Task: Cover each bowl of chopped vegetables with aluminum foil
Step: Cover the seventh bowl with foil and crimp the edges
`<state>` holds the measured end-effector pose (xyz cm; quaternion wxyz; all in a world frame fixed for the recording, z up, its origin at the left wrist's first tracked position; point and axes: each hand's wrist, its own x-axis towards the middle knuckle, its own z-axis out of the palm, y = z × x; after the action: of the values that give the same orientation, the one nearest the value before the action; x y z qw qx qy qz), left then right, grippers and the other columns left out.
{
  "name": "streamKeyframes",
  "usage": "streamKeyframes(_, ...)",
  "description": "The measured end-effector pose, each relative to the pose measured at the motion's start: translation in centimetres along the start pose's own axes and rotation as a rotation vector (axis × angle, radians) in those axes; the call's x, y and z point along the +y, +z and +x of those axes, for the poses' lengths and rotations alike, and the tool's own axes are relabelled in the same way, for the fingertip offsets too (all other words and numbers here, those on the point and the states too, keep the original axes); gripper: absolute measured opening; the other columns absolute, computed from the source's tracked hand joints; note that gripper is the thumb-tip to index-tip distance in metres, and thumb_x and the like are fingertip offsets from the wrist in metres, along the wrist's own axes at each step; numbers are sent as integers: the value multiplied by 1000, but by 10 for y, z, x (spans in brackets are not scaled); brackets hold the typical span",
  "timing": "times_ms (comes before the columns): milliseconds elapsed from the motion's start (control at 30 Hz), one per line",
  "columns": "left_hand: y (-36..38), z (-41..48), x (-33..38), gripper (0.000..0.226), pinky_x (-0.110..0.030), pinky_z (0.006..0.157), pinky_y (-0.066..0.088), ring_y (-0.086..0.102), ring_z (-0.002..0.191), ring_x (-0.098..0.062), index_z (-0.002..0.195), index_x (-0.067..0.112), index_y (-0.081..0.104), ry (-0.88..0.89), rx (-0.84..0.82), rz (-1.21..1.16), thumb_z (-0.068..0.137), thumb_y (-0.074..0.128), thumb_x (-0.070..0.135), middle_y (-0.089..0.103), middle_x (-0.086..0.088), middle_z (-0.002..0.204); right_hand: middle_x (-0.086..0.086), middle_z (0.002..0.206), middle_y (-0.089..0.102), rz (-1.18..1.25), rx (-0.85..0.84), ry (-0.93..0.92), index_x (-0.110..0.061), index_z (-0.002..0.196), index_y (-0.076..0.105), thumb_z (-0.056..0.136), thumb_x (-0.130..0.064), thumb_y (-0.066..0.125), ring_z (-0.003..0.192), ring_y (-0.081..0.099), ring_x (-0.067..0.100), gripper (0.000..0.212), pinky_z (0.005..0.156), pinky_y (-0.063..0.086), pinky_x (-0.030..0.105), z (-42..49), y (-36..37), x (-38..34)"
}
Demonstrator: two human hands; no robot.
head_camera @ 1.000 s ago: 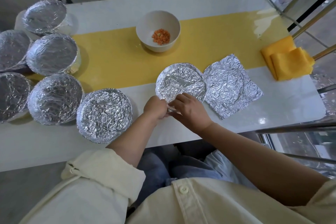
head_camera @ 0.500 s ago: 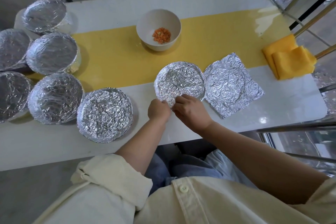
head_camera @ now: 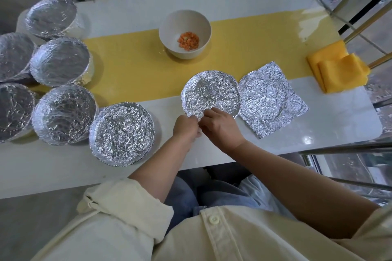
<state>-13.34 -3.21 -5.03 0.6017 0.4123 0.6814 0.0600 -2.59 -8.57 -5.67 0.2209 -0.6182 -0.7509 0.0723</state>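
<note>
foil pressed into a round, shallow dish shape [head_camera: 210, 93] lies on the desk [head_camera: 233, 0], across the near edge of the yellow strip [head_camera: 131, 53]. just beside it on the right is a flatter, crumpled foil sheet [head_camera: 271, 99], and their edges look as if they meet. both hands come together at the round foil's near rim. the left hand [head_camera: 185, 126] has its fingers curled in and pinching the rim. the right hand [head_camera: 220, 128], knuckles up, has its fingers curled onto the same stretch of rim right next to it. whether a bowl sits under this foil cannot be told.

farther back on the yellow strip stands an open bowl [head_camera: 185, 34] with a small heap of chopped orange vegetable [head_camera: 188, 40] in its bottom, well apart from the hands. six foil-covered bowls [head_camera: 63, 114] cluster along the left side of the desk, and the nearest covered bowl [head_camera: 122, 133] sits just left of the left hand. a folded yellow cloth [head_camera: 337, 70] lies at the right end.
</note>
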Motion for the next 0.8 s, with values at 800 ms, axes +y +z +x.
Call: streamKeyframes(800, 1, 15, -13, 28, -49, 75, 59, 70, 77, -36, 76, -1, 59, 86, 211, 82, 81, 49, 25, 70, -20, 82, 6, 64, 53, 30, -16, 5, -8, 60, 60, 71, -2, 69, 59, 52, 28, 16, 45, 39, 32, 2, 2, 1)
